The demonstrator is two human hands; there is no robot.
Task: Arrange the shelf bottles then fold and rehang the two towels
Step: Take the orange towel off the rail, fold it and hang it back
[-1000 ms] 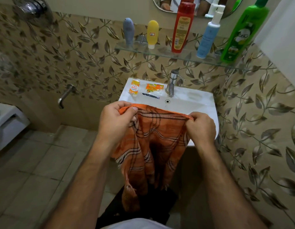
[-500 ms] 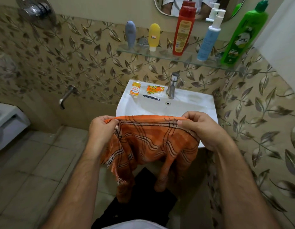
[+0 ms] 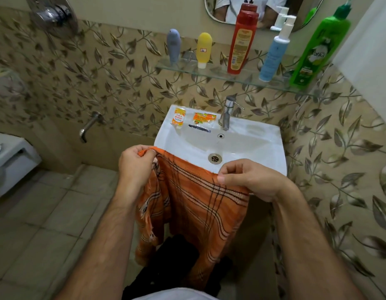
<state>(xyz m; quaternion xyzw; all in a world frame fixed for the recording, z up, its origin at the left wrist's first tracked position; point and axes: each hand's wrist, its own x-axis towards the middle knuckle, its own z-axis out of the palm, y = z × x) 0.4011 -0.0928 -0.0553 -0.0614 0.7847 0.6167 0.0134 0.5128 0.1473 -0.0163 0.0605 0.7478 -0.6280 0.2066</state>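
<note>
An orange checked towel (image 3: 198, 204) hangs in front of the white sink (image 3: 263, 148), its top edge stretched between my hands. My left hand (image 3: 136, 165) grips the upper left corner. My right hand (image 3: 250, 180) pinches the top edge at the right, lower than the left. The cloth droops towards the floor. On the glass shelf (image 3: 220, 72) stand a grey-blue tube (image 3: 173, 45), a yellow tube (image 3: 204, 49), a red bottle (image 3: 241, 40), a blue pump bottle (image 3: 274, 50) and a green bottle (image 3: 315, 48). Only one towel is in view.
A tap (image 3: 227, 113), a small orange-and-white tube (image 3: 178, 119), an orange sachet (image 3: 201, 118) and a dark strip (image 3: 199, 128) sit on the sink's back rim. A wall spout (image 3: 89, 126) projects at left, a white toilet (image 3: 8, 161) at far left, a mirror (image 3: 263, 9) above.
The towel's top edge has been pulled out wider and now slopes down to the right. My right hand dropped and moved right; the cloth hangs flatter than before.
</note>
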